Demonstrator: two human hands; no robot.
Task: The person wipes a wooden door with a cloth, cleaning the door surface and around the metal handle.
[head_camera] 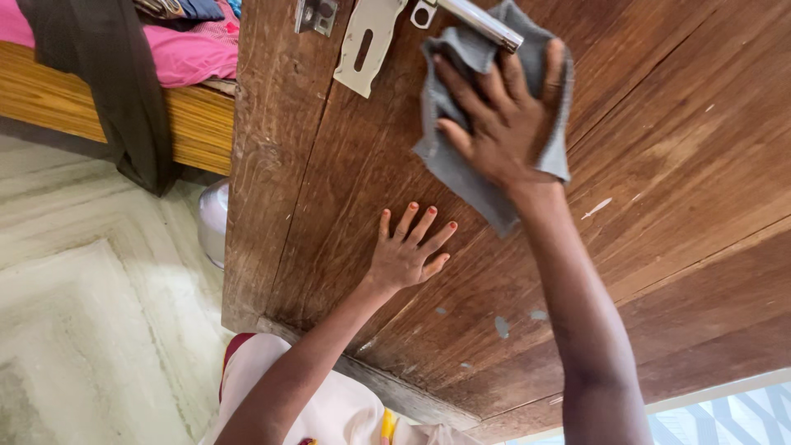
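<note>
Closest to us are our two bare arms, reaching up and away from the bottom of the view, with a bit of our white and yellow clothing (pixel 346 412) below them. Our left hand (pixel 408 251) lies flat on the big brown wooden door (pixel 659 165). Its fingers are spread wide open and hold nothing. The nails are painted red. This hand rests on the lower middle part of the door.

A little farther up, our right hand (pixel 503 115) presses a soft grey cloth (pixel 474 177) against the wood. The fingers are spread out over the cloth and pin it to the door, with the palm on top. The cloth sits high on the door, just under the shiny silver metal door handle (pixel 479 20), and its top edge touches that handle. A loose corner of the cloth hangs down near our wrist.

Left of the handle we see a pale metal latch plate (pixel 362 45) with a long slot in it. Small pale chips and marks dot the wood on the right and lower parts.

Past the left edge of the door is the pale stone floor (pixel 91 288). Far off on the left stands a yellow wooden bed frame (pixel 66 103) with pink bedding (pixel 194 53) and a dark cloth (pixel 115 91) hanging over its side. A white round thing (pixel 212 222) peeks out beside the door edge; we cannot tell what it is.
</note>
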